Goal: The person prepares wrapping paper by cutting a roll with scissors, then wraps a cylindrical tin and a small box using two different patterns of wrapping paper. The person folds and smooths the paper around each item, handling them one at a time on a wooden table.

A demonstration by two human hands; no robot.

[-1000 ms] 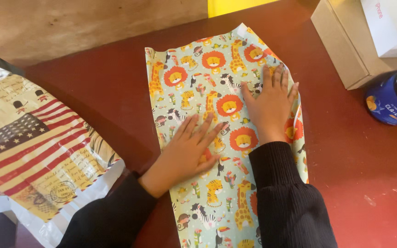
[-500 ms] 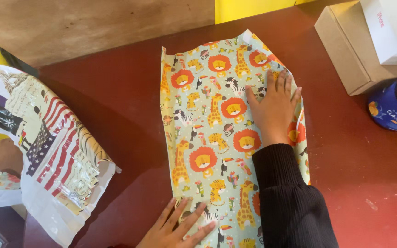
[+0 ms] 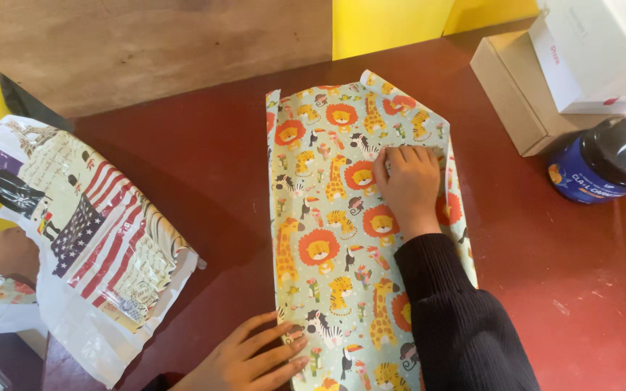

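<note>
While my left hand [image 3: 244,358] has slid to the near edge, lying flat, my right hand [image 3: 407,181] has curled, fingertips pinching a fold in the animal-print wrapping paper [image 3: 327,239] spread mid-bench [image 3: 204,166].

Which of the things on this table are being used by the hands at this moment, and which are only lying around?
In use:
- animal-print wrapping paper, lying on the red table
- right hand, fingers curled, pressing on the paper
- left hand, flat on the paper's near left edge

Lying about:
- flag-print plastic bag, left
- cardboard box
- white box
- dark-lidded blue jar
</note>
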